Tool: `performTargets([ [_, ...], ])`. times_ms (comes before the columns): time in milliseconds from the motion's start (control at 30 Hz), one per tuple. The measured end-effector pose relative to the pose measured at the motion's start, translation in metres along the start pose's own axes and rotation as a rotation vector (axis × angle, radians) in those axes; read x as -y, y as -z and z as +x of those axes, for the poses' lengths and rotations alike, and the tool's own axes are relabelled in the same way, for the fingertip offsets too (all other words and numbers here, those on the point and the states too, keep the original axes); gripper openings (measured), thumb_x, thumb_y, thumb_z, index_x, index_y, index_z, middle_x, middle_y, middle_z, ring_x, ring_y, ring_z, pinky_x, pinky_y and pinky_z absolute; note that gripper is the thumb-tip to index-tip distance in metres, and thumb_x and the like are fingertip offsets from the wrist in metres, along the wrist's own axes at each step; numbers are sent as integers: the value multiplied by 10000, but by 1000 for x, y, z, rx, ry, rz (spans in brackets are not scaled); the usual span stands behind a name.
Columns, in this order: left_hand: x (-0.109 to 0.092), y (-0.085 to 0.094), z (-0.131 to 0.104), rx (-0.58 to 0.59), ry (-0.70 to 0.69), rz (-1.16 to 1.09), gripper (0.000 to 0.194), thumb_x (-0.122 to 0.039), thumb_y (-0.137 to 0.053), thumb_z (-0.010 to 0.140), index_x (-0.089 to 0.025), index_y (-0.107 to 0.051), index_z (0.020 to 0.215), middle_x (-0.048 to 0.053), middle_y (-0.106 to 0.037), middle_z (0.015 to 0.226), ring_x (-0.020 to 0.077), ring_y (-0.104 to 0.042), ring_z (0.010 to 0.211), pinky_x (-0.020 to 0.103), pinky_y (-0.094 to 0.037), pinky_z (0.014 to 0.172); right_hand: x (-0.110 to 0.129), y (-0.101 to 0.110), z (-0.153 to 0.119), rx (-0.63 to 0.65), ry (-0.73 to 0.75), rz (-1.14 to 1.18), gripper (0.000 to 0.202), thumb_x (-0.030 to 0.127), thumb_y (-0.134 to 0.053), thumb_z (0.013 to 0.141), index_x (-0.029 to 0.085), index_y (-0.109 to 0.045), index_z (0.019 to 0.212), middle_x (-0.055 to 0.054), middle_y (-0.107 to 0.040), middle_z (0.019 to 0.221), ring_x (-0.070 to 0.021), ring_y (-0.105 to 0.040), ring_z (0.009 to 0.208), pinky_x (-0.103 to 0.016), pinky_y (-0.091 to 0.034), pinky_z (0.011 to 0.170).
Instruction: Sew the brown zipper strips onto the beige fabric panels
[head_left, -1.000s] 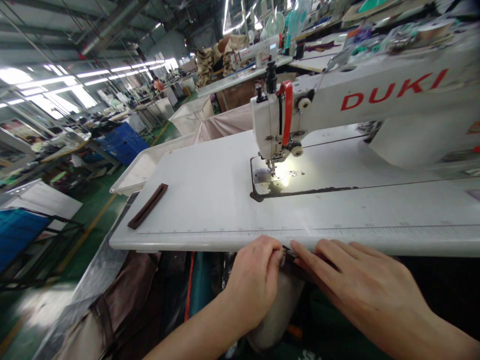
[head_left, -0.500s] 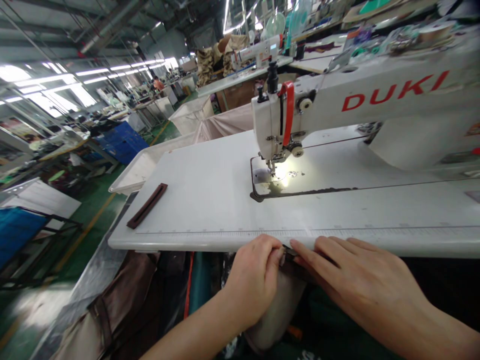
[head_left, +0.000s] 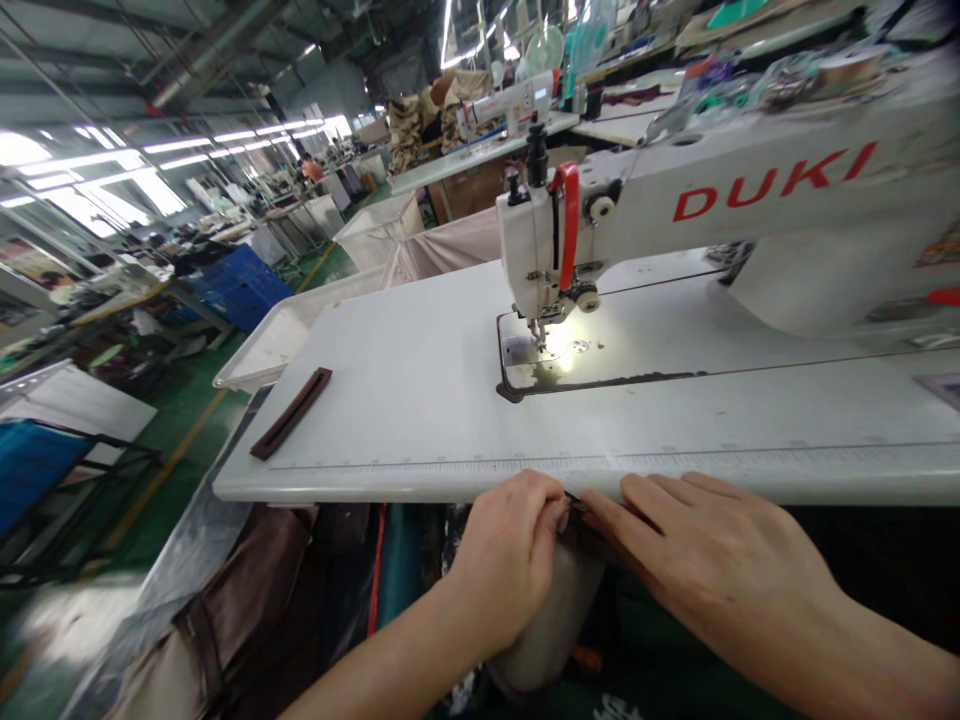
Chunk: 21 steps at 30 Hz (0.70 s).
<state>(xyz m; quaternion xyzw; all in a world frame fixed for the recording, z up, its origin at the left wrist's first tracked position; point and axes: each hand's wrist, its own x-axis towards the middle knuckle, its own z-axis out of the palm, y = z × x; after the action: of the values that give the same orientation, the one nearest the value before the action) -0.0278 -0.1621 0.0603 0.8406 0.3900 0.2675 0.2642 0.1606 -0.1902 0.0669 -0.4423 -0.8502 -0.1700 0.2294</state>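
At the front edge of the white sewing table (head_left: 405,400), my left hand (head_left: 510,560) is closed, thumb and forefinger pinched on the end of a dark brown fabric piece (head_left: 600,540). My right hand (head_left: 712,550) holds the same piece from the other side, its fingers pressed together over it and hiding much of it. Both hands are close together, just below the tabletop edge. Beyond them stands the sewing machine head (head_left: 536,250), its needle area lit and bare of cloth. A brown strip with a slot (head_left: 291,414) lies at the table's left end.
Brown cloth (head_left: 255,570) hangs below the table at the left. White bins (head_left: 262,345) stand behind the table's left end. The machine arm (head_left: 780,190) spans the right side. Farther back are another machine, a blue crate (head_left: 244,285) and a distant person (head_left: 311,168).
The view has shifted slightly, moving the machine a little left in the picture. Both hands keep nearly the same pose on the brown piece.
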Motion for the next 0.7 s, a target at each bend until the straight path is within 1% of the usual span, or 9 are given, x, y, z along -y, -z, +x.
performTargets([
  [100, 1, 1, 0, -9, 24, -16, 158, -149, -386, 948, -170, -542, 943, 55, -618, 878, 190, -578, 808, 330, -461, 758, -4, -4, -3, -33, -23, 31, 291, 145, -379, 937, 180, -665, 900, -8, -544, 635, -172, -514, 516, -333, -326, 549],
  [167, 1, 1, 0, -20, 54, -29, 147, -148, -399, 945, -169, -544, 936, 52, -619, 873, 190, -581, 814, 326, -455, 763, -6, -9, -6, -41, -141, 146, 249, 289, -433, 955, 176, -654, 973, -12, -598, 672, -173, -544, 524, -319, -359, 527],
  [200, 0, 2, 0, -25, 66, -36, 143, -148, -405, 944, -168, -545, 929, 50, -619, 869, 190, -583, 815, 322, -452, 761, -7, -11, -6, -10, -233, 254, 265, 370, -483, 935, 175, -645, 1014, -14, -625, 693, -173, -562, 539, -307, -377, 520],
  [267, -2, 2, 1, -23, 80, -49, 142, -152, -413, 941, -167, -550, 909, 46, -617, 849, 188, -584, 804, 313, -446, 749, -8, -15, -4, 143, -417, 562, 298, 455, -554, 876, 191, -653, 972, -7, -639, 681, -163, -574, 561, -274, -399, 511],
  [333, -4, 2, 1, -16, 81, -59, 142, -164, -422, 939, -168, -557, 897, 43, -618, 835, 187, -585, 790, 306, -441, 736, -9, -16, 1, 327, -537, 871, 277, 452, -543, 854, 209, -629, 751, 10, -577, 588, -141, -524, 537, -248, -379, 487],
  [400, -5, 3, 2, -28, 102, -62, 140, -181, -429, 937, -172, -566, 909, 44, -628, 843, 189, -591, 794, 307, -440, 738, -10, -16, 5, 401, -621, 1067, 359, 463, -499, 848, 209, -540, 598, 11, -488, 527, -128, -448, 513, -244, -343, 467],
  [467, -3, 6, 3, -116, 170, -63, 158, -200, -412, 945, -175, -566, 918, 47, -639, 854, 188, -597, 798, 307, -441, 742, -10, -17, 6, 317, -761, 1133, 412, 540, -533, 800, 207, -497, 560, 13, -420, 518, -128, -398, 519, -252, -322, 467],
  [567, 2, 11, 6, -275, 299, -126, 192, -222, -389, 952, -175, -558, 874, 46, -652, 831, 175, -607, 778, 292, -447, 737, -8, -23, 1, 152, -970, 1139, 469, 633, -580, 752, 203, -496, 586, 16, -385, 559, -129, -370, 551, -263, -324, 495],
  [700, 4, 14, 9, -233, 350, -316, 196, -264, -442, 937, -171, -596, 860, 50, -690, 846, 171, -638, 813, 268, -468, 751, -13, -28, -11, 112, -1029, 1152, 494, 657, -539, 794, 200, -497, 610, 28, -340, 575, -114, -327, 536, -264, -306, 489],
])
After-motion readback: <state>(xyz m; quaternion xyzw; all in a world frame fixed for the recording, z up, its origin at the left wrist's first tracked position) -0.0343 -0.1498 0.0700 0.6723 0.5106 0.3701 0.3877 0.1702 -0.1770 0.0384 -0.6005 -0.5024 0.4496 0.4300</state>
